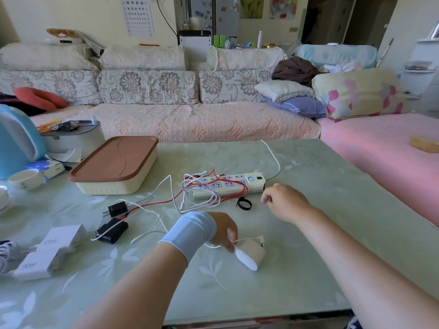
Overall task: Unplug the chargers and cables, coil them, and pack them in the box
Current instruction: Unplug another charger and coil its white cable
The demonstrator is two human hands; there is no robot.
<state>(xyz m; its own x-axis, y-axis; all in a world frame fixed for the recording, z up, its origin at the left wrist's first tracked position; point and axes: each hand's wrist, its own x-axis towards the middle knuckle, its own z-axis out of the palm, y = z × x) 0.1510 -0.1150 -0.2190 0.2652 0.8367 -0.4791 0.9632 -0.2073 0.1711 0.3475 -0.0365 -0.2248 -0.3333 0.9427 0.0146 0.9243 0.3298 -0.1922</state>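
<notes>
My left hand (223,231), with a pale blue wristband, pinches a white cable (147,235) right where it meets a white charger (250,254) lying on the table near me. My right hand (283,201) hovers with curled fingers just off the right end of the cream power strip (228,185); whether it holds anything is hidden. Red and white cables (202,186) lie tangled over the strip and trail left to two black chargers (118,208) (112,230). The cream box with a brown lid (114,165) stands shut at the back left.
A black strap loop (244,204) lies in front of the strip. Two white charger cartons (47,252) sit at the left edge. A blue kettle (16,141), a cup (25,178) and a grey tub (76,136) crowd the far left. A sofa runs behind the green table (308,257).
</notes>
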